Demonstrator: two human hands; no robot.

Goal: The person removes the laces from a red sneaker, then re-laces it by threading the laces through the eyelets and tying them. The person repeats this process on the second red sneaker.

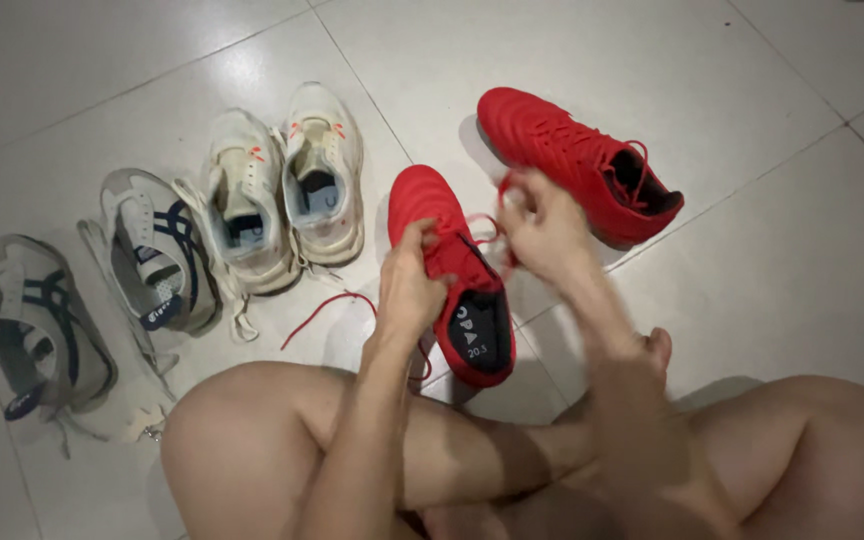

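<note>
The floor [602, 60] consists of glossy, smooth pale tiles with thin grout lines. The red shoe [452, 270] on it shows a matt, quilted synthetic-looking upper, thin cloth lace and a dark smooth insole. Right of it, the second red shoe [572, 160] matches. Left of it, the white shoes [282, 190] show scuffed fabric, and the grey shoes [92, 290] a suede-like matt finish.

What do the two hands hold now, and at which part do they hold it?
The left hand grips the near red shoe at its side, around the middle. The right hand pinches that shoe's red lace above the eyelets.
</note>
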